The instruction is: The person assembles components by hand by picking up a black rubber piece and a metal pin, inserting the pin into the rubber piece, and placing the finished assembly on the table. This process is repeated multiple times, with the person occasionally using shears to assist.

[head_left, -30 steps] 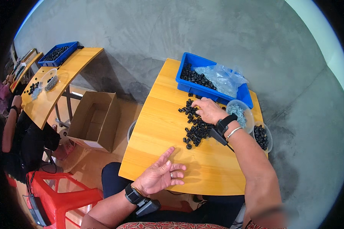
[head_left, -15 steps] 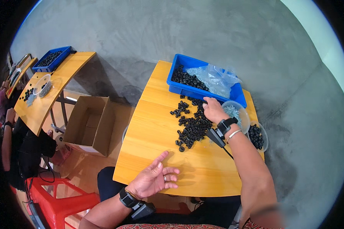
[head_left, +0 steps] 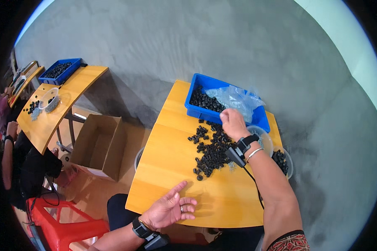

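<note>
Black parts (head_left: pixel 215 152) lie piled on worktop (head_left: pixel 155 167), on person's side of blue bin (head_left: pixel 203 113). L hand (head_left: pixel 169 208) well apart from bin, toward person, fingers loosely spread, empty; R hand (head_left: pixel 233 124) at bin's near wall, fingers curled, can't tell if w/ part; clear tub (head_left: pixel 270 146) just beside bin's near R end.

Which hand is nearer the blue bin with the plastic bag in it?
Right. The right hand is at the near side of the blue bin; the left hand is farther back, by the table's near edge.
</note>
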`<state>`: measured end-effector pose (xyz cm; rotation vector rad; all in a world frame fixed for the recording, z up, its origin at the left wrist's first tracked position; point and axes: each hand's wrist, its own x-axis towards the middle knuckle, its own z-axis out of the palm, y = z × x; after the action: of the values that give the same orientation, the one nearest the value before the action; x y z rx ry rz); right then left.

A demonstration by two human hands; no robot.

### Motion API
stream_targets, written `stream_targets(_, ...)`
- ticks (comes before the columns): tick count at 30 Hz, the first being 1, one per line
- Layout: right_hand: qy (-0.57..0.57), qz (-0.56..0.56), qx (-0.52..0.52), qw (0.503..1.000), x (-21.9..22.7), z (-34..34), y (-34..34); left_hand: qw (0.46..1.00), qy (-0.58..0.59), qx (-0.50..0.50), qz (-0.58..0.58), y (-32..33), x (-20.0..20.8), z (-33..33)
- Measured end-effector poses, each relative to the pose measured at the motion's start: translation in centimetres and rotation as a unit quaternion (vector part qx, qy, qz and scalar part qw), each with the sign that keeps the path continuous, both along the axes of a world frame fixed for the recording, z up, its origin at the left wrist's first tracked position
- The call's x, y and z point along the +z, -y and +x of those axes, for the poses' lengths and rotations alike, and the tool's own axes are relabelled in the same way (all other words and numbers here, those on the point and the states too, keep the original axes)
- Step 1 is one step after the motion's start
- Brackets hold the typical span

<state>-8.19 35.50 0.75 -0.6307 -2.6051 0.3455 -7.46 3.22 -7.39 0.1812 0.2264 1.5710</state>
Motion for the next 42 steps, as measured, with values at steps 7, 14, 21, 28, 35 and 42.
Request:
stream_targets(7,-0.006,0.000,0.066,0.998,-1.6,-5.2,-5.1,0.999,0.031,-0.003,0.010,0.2,-0.2,-0.1)
stream_targets(14,0.215,-0.078,0.013,0.973,-1.2,-8.0,-6.8,1.000,0.011,-0.007,0.000,-0.4,0.3,-0.5)
stream_targets(21,0.237,-0.096,-0.004,0.967,-0.3,-8.0,-5.6,1.000,0.013,-0.012,0.003,-0.2,0.1,-0.4)
stream_targets(28,0.268,-0.066,-0.018,0.961,-0.3,-8.6,-6.6,1.000,0.017,-0.011,-0.007,-0.1,0.1,-0.3)
stream_targets(35,0.233,-0.013,-0.021,0.972,-0.5,-8.6,-7.4,0.999,0.005,-0.011,-0.033,-0.3,0.3,-0.5)
stream_targets(42,0.170,-0.041,-0.045,0.984,-0.7,-8.2,-8.0,0.998,-0.040,0.032,-0.043,0.1,0.5,0.1)
